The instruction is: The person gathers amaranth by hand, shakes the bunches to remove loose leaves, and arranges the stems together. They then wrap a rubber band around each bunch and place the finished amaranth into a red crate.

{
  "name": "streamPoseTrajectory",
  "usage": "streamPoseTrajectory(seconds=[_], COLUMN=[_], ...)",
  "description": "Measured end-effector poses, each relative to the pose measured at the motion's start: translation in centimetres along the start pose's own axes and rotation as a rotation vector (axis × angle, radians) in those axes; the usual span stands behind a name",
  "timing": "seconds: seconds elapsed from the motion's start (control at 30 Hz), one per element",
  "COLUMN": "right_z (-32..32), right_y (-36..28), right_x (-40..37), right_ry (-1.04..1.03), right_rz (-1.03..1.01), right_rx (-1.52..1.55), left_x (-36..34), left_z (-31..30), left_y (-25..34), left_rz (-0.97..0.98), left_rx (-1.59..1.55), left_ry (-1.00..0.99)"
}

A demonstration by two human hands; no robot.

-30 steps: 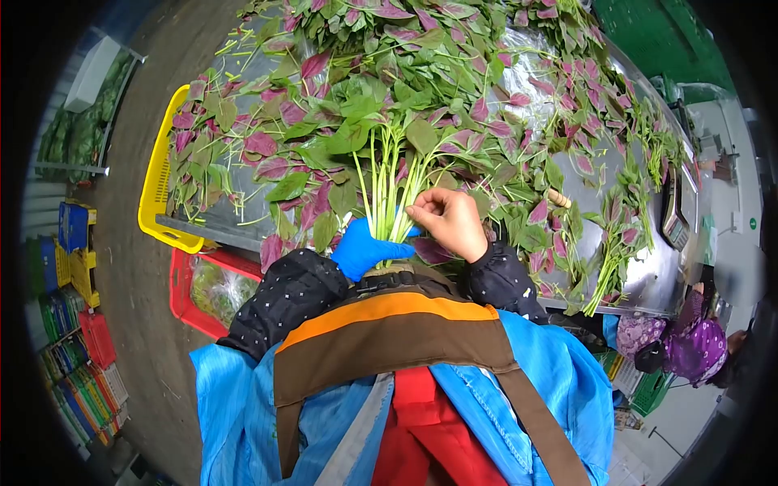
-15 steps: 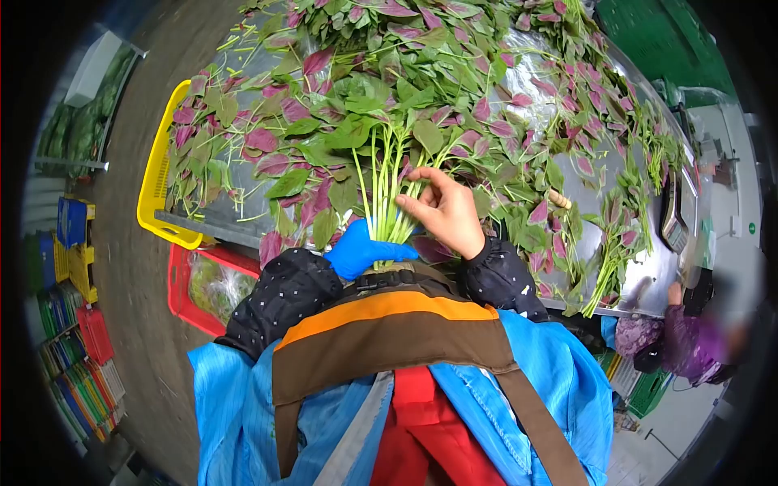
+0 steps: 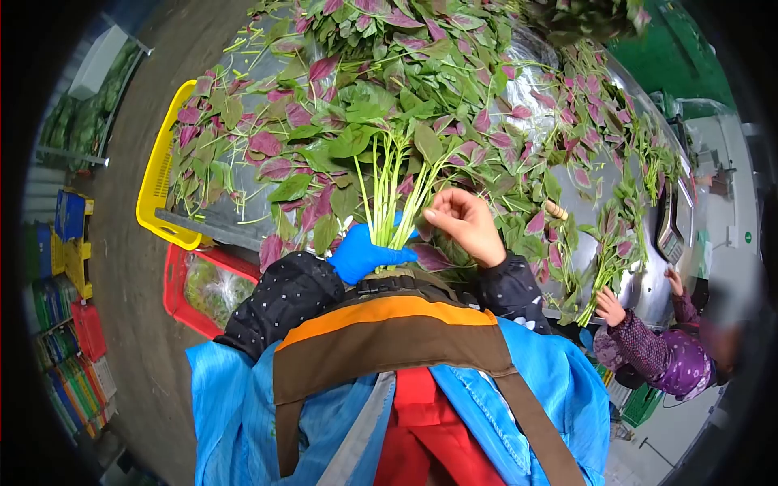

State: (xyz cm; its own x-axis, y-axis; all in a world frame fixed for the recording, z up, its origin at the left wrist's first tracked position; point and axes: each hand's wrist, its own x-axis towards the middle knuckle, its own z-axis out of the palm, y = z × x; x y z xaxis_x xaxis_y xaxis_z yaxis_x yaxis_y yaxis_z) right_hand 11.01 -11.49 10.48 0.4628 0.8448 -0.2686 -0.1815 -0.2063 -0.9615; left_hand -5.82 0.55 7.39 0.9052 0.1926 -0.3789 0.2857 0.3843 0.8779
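My left hand [image 3: 363, 253], in a blue glove, is wrapped round the lower stems of a bunch of leafy greens [image 3: 394, 190] close in front of my waist. The pale green stems fan upward, and their leaves spread over the pile. My bare right hand [image 3: 470, 229] is just right of the bunch, thumb and forefinger pinched together with the other fingers curled. I cannot tell what is between its fingertips. A purple leaf [image 3: 433, 257] shows below them. Loose greens [image 3: 369, 105] with green and purple leaves cover much of the metal table [image 3: 243, 229] beyond.
A yellow crate [image 3: 152, 182] stands at the table's left end, above a red crate [image 3: 180, 301] holding a plastic bag. At right, a co-worker's hand [image 3: 609, 308] is at a small bunch [image 3: 601, 283], near a scale [image 3: 671, 235]. A wooden-handled tool [image 3: 556, 210] lies among the leaves.
My right hand has moved right and slightly down from the stems, its fingers more curled. The co-worker's hands have come to the small bunch. Dark greens have appeared over the table's far right.
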Motion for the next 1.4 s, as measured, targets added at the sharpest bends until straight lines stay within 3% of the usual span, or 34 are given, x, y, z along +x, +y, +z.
streamPoseTrajectory(seconds=[0.07, 0.1, 0.2, 0.4, 0.5, 0.53, 0.6, 0.67, 0.73, 0.77, 0.83, 0.87, 0.93, 0.97, 1.0, 1.07, 1.13, 1.2, 1.23, 1.27, 1.33, 1.4], right_z=[1.2, 1.7, 2.5, 2.9, 2.3, 1.7, 1.9, 0.8, 0.8, 0.6, 0.7, 0.8, 1.9, 2.2, 2.7, 2.2, -0.4, -2.8, -3.4, -3.4, 0.3, 4.2], right_y=[0.1, 0.6, 2.5, 0.6, 0.6, 0.0, -1.8, -3.2, -3.7, -3.5, -2.9, -1.7, -0.7, -0.5, -1.8, -2.4, -2.0, 0.1, 1.9, 3.7, 3.8, 6.6], right_x=[0.3, 0.5, 0.6, -0.3, -0.9, -1.3, -2.6, -2.2, -0.7, 0.4, 2.2, 3.0, 3.2, 2.9, 2.0, 0.9, 1.2, 0.9, 0.5, -0.3, -2.6, -0.4], right_ry=[0.175, 0.182, 0.164, 0.091, -0.085, -0.383, -0.724, -0.647, -0.432, -0.324, -0.179, -0.07, -0.105, -0.268, -0.357, -0.284, 0.035, 0.36, 0.417, 0.355, 0.337, 0.496], right_rz=[-0.126, -0.155, -0.117, 0.247, 0.26, 0.255, 0.213, 0.115, -0.023, -0.017, -0.069, -0.196, -0.404, -0.395, -0.147, 0.042, -0.179, -0.227, -0.103, -0.128, -0.057, -0.448], right_rx=[-0.5, -0.546, -0.533, -0.132, -0.128, -0.06, -0.054, 0.135, 0.538, 0.407, 0.14, -0.304, -0.696, -0.653, -0.57, 0.159, 0.514, 0.967, 0.724, 0.569, 0.275, -0.15], left_x=[0.1, 0.2, 0.4, 0.1, 0.2, 0.3, 0.6, 0.6, 0.3, 0.3, 0.5, 0.5, 0.2, 0.0, -0.3, -0.3, -0.3, -0.4, -0.3, -0.2, -0.2, 0.5], left_z=[0.2, 0.2, -0.1, 0.2, 0.2, 0.0, -0.4, -0.7, -0.3, 0.1, 0.2, 0.2, 0.1, 0.0, -0.2, -0.2, 0.7, 0.7, -0.4, -0.1, -0.3, 0.7], left_y=[-0.4, -0.6, -1.5, -1.3, -1.5, -1.6, -1.9, -2.2, -1.4, -1.6, -2.0, -2.1, -1.3, -0.7, -0.2, 0.9, 0.8, 0.4, -0.8, -0.6, 0.7, 0.9], left_rz=[0.031, 0.046, 0.048, 0.065, 0.075, 0.088, 0.111, 0.103, 0.076, 0.08, 0.098, 0.107, 0.057, 0.033, -0.034, -0.156, -0.153, -0.149, -0.114, -0.036, -0.093, -0.095], left_rx=[-0.055, -0.048, 0.025, 0.035, -0.007, -0.018, -0.039, 0.097, 0.148, -0.036, -0.072, -0.091, 0.148, 0.269, 0.252, 0.277, -0.045, -0.078, -0.092, 0.074, 0.377, 0.559], left_ry=[0.016, 0.036, 0.095, 0.116, 0.138, 0.125, 0.098, 0.099, 0.087, 0.098, 0.103, 0.106, 0.123, 0.13, 0.146, 0.068, -0.019, 0.044, 0.088, 0.104, -0.037, -0.172])
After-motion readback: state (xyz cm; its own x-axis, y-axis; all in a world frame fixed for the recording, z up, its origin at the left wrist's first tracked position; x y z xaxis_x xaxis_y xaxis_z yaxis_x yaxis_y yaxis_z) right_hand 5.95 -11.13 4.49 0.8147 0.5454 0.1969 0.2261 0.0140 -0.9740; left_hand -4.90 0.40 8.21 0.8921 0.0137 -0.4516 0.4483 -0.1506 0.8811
